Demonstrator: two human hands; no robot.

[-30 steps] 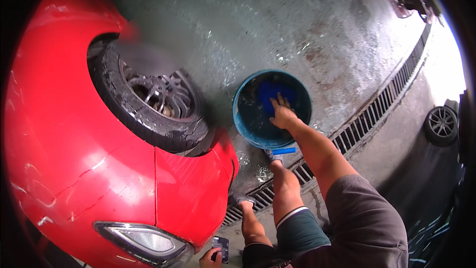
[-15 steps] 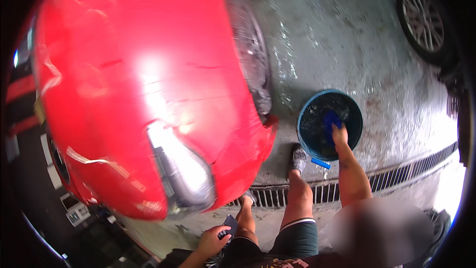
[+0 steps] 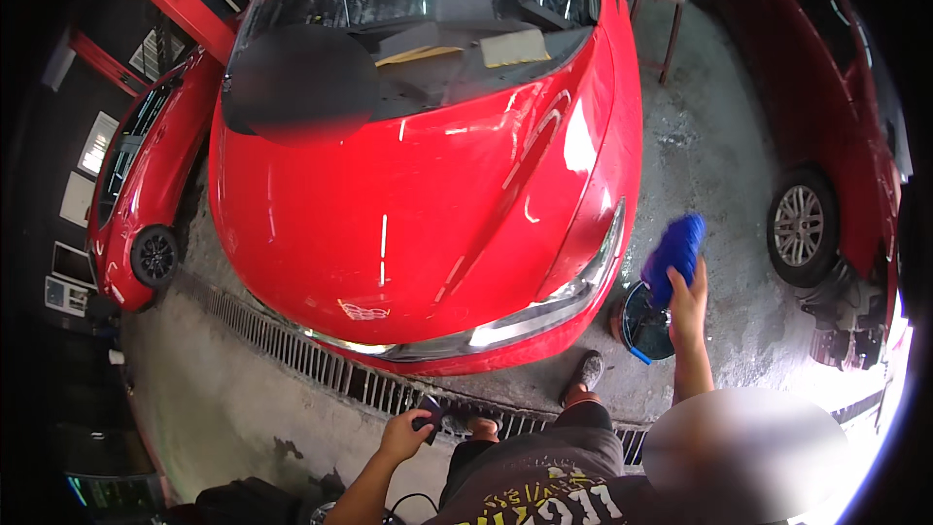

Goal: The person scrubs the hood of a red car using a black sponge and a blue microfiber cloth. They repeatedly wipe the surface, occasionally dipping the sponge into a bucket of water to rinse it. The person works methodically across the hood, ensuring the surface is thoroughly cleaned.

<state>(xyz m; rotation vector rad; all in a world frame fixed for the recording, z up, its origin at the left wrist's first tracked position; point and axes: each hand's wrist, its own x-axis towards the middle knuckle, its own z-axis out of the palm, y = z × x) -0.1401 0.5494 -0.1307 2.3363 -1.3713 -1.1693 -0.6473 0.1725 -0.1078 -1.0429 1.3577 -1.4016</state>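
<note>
My right hand point(image 3: 688, 297) grips a blue, knobbly-looking wash sponge point(image 3: 673, 251) above the bucket's far side. Under it stands a round dark bucket point(image 3: 622, 332) with a blue handle grip, partly hidden by the sponge and my hand. Low at the left, my left hand point(image 3: 401, 436) is closed on a small dark flat block point(image 3: 431, 416), whose kind I cannot make out. Ahead of me is the red car's hood point(image 3: 408, 194), shiny, with its headlight point(image 3: 544, 316) between my two hands; neither hand touches the car.
Dark flat pieces and a yellowish block point(image 3: 515, 49) lie at the windshield's base. A drain grate point(image 3: 292, 340) runs along the floor by my feet. Other red cars stand at the left point(image 3: 160, 180) and right point(image 3: 826, 107). A small stand point(image 3: 671, 29) is near the side mirror.
My right hand has lifted the blue sponge up out of the bucket. The view has swung up and left, bringing the whole hood and windshield in. My left hand still holds the dark block.
</note>
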